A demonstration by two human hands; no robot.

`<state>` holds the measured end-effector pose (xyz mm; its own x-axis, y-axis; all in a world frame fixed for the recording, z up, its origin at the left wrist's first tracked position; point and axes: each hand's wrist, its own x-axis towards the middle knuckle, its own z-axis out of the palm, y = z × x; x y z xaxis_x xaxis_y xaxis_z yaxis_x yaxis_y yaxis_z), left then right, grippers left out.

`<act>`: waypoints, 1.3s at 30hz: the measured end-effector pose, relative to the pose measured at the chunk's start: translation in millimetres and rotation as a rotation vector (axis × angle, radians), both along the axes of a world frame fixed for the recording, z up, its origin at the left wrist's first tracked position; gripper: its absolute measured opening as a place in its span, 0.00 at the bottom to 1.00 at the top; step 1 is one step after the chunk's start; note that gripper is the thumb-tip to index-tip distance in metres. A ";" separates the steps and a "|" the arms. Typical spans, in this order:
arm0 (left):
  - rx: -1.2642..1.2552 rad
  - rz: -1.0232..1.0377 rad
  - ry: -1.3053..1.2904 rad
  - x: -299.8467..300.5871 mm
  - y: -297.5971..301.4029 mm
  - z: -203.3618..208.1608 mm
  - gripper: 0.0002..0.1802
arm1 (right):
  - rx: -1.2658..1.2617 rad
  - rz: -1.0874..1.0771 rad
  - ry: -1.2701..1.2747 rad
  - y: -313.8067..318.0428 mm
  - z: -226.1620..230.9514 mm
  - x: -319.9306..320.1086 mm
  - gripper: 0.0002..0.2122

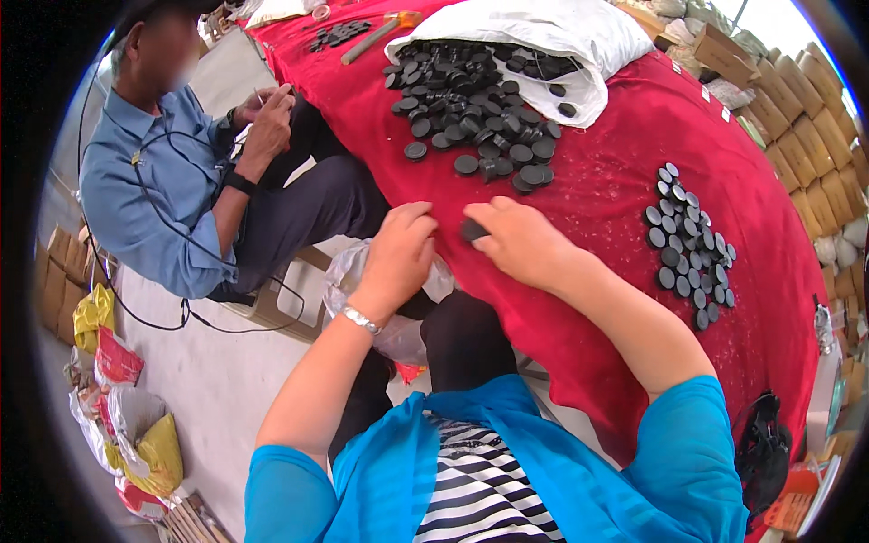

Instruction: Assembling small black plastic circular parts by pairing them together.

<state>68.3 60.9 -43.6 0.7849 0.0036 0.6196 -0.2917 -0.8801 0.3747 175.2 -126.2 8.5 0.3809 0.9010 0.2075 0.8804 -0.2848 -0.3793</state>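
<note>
My right hand (518, 242) pinches a round black disc (472, 229) between thumb and fingers, just above the near edge of the red cloth (597, 195). Close by on the left is my left hand (400, 258), its fingers curled together. Whatever it may hold is too small or hidden to make out. Beyond both hands a large heap of black discs (471, 113) spills from the mouth of a white woven sack (579, 45). A separate group of black discs (688, 244) lies spread on the cloth to the right.
At the left sits a co-worker (158, 181) in a blue shirt, hands raised together. A clear plastic bag (398, 335) hangs below my hands by my knees. Filled bags (149, 452) stand on the left floor. Stacked brown cartons (806, 136) line the right side.
</note>
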 end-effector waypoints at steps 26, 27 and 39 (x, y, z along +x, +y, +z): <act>0.037 0.093 0.084 70.8 -27.7 22.0 0.31 | 0.286 -0.130 0.002 8.7 -8.4 45.1 0.13; 0.037 0.094 0.086 68.0 -24.2 20.2 0.31 | 0.345 -0.072 0.028 11.0 -12.5 44.8 0.13; -0.025 0.048 0.049 49.3 6.4 14.7 0.28 | 0.272 -0.136 -0.118 4.7 -15.6 90.1 0.13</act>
<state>117.6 67.3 -28.9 0.8127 0.0569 0.5798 -0.2305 -0.8827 0.4096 265.4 -121.5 -7.1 0.4525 0.7492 0.4836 0.8839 -0.3049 -0.3547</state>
